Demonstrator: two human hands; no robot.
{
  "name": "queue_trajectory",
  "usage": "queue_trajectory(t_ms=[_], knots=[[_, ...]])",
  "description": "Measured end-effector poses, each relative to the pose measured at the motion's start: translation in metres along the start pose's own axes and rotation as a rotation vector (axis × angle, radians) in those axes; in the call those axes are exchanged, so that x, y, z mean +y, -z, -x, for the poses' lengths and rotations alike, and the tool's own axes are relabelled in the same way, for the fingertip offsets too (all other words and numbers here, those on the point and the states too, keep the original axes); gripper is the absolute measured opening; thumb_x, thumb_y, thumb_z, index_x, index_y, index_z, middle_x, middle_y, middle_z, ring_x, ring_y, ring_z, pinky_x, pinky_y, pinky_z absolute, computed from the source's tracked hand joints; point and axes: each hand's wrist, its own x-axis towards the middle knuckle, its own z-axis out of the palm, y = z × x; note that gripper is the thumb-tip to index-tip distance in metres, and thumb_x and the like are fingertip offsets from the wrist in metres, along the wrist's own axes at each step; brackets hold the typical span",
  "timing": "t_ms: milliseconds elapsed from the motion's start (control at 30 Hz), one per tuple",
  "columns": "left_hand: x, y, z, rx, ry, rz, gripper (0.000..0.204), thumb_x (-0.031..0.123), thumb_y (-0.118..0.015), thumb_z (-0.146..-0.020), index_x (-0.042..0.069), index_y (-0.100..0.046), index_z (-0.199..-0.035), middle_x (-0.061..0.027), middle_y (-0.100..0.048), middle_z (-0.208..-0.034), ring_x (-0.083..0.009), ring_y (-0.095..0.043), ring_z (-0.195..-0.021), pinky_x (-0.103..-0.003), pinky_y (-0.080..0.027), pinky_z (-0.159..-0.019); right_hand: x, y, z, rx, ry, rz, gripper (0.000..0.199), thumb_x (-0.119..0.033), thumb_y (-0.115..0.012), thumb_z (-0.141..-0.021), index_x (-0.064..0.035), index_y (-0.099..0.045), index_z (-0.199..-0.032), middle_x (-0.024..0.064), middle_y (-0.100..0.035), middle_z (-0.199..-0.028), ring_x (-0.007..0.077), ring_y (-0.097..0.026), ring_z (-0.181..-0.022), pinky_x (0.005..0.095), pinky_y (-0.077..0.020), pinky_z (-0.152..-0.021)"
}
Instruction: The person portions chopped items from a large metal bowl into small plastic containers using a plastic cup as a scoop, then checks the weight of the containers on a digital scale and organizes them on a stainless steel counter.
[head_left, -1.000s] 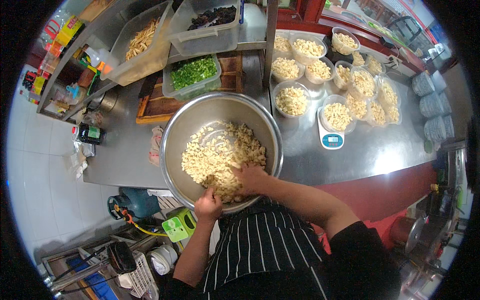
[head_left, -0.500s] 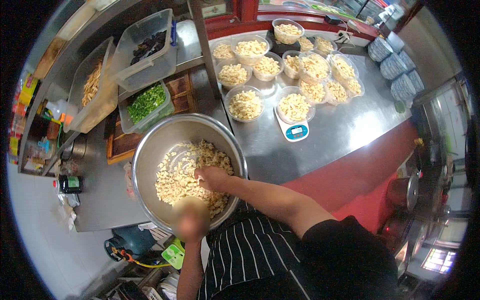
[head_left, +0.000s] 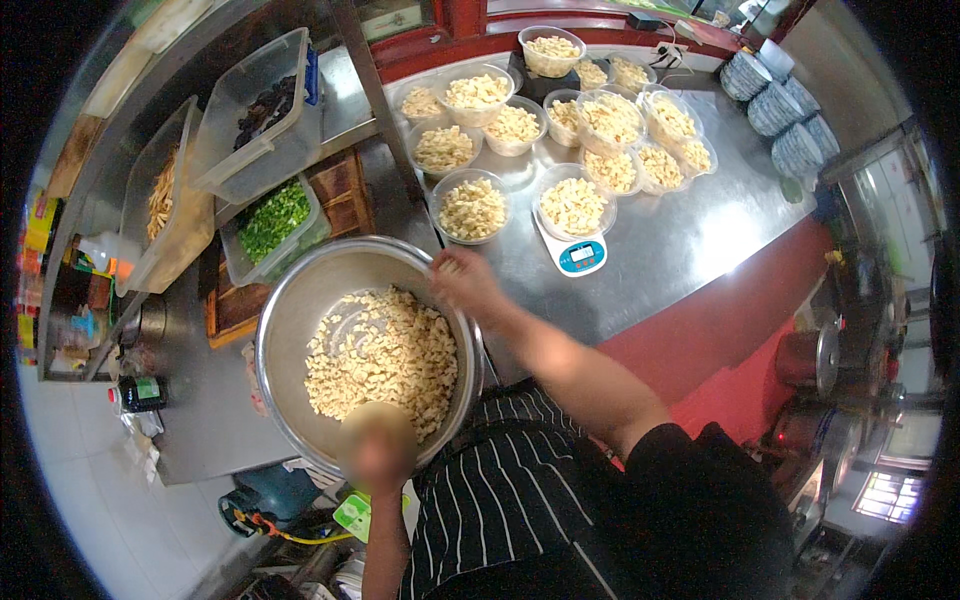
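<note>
A large steel bowl holds a heap of small pale chopped pieces. Over the bowl's right rim is my right hand, its fingers curled round a few of those pale pieces. My left hand is at the near rim of the bowl; it is blurred, so its fingers cannot be made out. On the counter to the right, a clear plastic bowl filled with the same pale pieces rests on a white kitchen scale. Another filled plastic bowl stands just left of it.
Several more filled plastic bowls crowd the back of the steel counter, some stacked. Stacked blue-patterned bowls stand far right. At left are a tub of chopped greens, a tub of dark pieces and a dark bottle.
My right hand has risen out of the heap and moved away toward the bowl's right rim. My left hand stays at the near rim. The whole view has shifted slightly.
</note>
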Motion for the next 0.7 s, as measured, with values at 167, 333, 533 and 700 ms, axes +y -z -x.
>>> queue_trajectory(t_ms=[167,333,533,700], knots=[[0.008,-0.004,-0.004,0.104,-0.175,0.031,0.022,0.016,-0.057,-0.088,0.004,-0.067,-0.102,-0.0205,-0.068,-0.088,-0.0379,-0.067,-0.077,-0.045,-0.054,-0.067,-0.010,0.171,-0.055,0.638,0.389,0.469,0.022,-0.020,-0.066,-0.082,-0.0053,-0.063,-0.098,0.0170,-0.066,-0.086,0.0273,-0.064,-0.081,0.0372,-0.0494,-0.076],[0.010,0.003,-0.006,0.068,-0.162,-0.042,0.022,0.014,-0.056,-0.087,0.003,-0.066,-0.104,-0.0210,-0.068,-0.087,-0.0378,-0.067,-0.074,-0.045,-0.054,-0.066,-0.025,0.213,-0.050,0.666,0.312,0.806,0.026,-0.028,-0.058,-0.088,-0.0063,-0.063,-0.103,0.0204,-0.067,-0.096,0.0368,-0.063,-0.093,0.0418,-0.0484,-0.083],[0.002,-0.005,-0.002,0.132,-0.195,0.006,0.020,0.011,-0.057,-0.085,0.003,-0.067,-0.101,-0.0212,-0.068,-0.085,-0.0377,-0.066,-0.074,-0.046,-0.054,-0.065,-0.019,0.232,-0.039,0.832,0.388,0.798,0.024,-0.018,-0.048,-0.094,-0.0067,-0.064,-0.108,0.0177,-0.066,-0.105,0.0363,-0.063,-0.097,0.0415,-0.0491,-0.085],[-0.004,-0.009,-0.007,0.152,-0.268,-0.015,0.020,0.011,-0.057,-0.084,0.005,-0.068,-0.099,-0.0212,-0.068,-0.086,-0.0372,-0.066,-0.075,-0.046,-0.054,-0.066,-0.018,0.123,-0.015,0.477,0.519,0.764,0.025,-0.012,-0.051,-0.092,-0.0062,-0.062,-0.113,0.0117,-0.069,-0.094,0.0231,-0.065,-0.088,0.0357,-0.0503,-0.078]])
